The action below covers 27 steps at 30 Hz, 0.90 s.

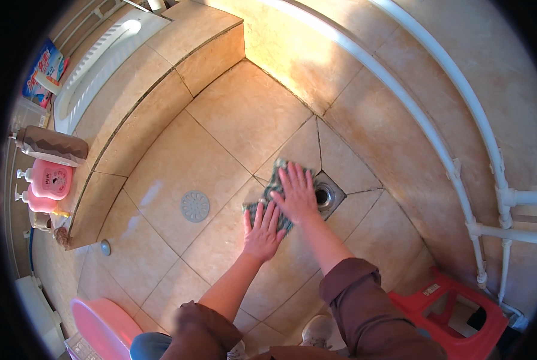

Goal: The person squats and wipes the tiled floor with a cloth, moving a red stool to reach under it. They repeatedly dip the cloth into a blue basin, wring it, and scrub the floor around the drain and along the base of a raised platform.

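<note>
A green and dark patterned cloth lies on the beige tiled floor. My left hand rests flat on its lower left part, palm down with the fingers spread. Flat on the upper right part is my right hand, also palm down, its fingers extended. Both hands press the cloth without curling around it, and they hide much of it. Just right of my right hand is a square metal floor drain with a round opening, its left side partly hidden. A round grey drain cover lies flat to the left.
A raised tiled step carries a squat toilet, a brown bottle and pink pump bottles. White pipes run along the right wall. A red plastic stool and a pink basin flank me.
</note>
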### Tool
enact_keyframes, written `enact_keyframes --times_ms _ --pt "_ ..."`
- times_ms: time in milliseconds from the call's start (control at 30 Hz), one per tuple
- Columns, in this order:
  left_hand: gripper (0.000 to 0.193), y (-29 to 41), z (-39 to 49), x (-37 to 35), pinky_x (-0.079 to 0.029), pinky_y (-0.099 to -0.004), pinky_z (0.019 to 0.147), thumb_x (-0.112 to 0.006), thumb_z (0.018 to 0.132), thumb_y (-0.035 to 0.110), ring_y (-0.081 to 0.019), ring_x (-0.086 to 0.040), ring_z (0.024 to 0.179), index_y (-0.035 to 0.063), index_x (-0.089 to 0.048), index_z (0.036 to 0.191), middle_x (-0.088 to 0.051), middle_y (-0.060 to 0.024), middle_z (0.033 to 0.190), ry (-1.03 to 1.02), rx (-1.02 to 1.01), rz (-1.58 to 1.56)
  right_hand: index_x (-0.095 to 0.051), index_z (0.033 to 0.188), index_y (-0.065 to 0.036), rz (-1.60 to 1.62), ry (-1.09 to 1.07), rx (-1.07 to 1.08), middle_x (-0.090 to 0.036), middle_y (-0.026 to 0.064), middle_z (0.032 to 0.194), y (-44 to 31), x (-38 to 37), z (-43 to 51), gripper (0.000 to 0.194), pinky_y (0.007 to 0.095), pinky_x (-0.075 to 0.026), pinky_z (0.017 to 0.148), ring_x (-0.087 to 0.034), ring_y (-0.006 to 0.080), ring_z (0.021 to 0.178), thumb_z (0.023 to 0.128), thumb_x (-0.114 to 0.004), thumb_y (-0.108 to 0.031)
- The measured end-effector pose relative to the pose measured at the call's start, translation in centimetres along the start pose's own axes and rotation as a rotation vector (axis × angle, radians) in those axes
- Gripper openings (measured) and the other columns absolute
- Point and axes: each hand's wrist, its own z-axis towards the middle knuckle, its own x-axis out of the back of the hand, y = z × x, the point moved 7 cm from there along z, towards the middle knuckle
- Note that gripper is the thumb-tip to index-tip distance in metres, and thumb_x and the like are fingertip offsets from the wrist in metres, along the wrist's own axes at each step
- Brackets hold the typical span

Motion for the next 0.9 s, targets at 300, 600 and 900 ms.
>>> enact_keyframes --times_ms 300,600,900 --pt "0.059 5.9 3.2 -1.0 -0.002 -0.0538 0.107 -0.04 0.089 0.042 -0.0274 -0.01 0.136 0.0162 -0.025 0.139 -0.019 -0.0018 0.146 -0.103 -0.185 -0.01 -0.019 0.14 -0.007 -0.074 -0.002 -0.611 -0.014 0.0188 0.145 9.7 1.2 -6.6 0.072 0.0452 -0.004 0.109 -0.009 0.0308 0.136 0.086 -0.037 -0.051" --pt "0.055 6.6 2.1 -1.1 -0.003 -0.0488 0.108 -0.039 0.089 0.041 -0.0238 -0.015 0.135 0.0128 -0.033 0.136 -0.026 -0.0002 0.144 0.004 -0.257 -0.072 -0.02 0.139 -0.003 -0.051 -0.011 -0.473 -0.016 0.0227 0.144 8.0 0.9 -2.9 0.064 0.0468 -0.007 0.108 -0.012 0.0355 0.134 0.089 -0.038 -0.04" --pt "0.054 5.3 -4.8 -2.1 -0.009 -0.0472 0.108 -0.042 0.088 0.04 -0.0214 -0.021 0.133 0.0119 -0.037 0.133 -0.031 -0.0011 0.141 -0.019 -0.283 -0.01 -0.044 0.125 -0.004 0.114 0.118 -0.162 -0.042 0.0166 0.128 1.9 1.3 -9.1 0.045 0.0433 -0.028 0.101 -0.038 0.0323 0.12 0.084 -0.051 -0.022"
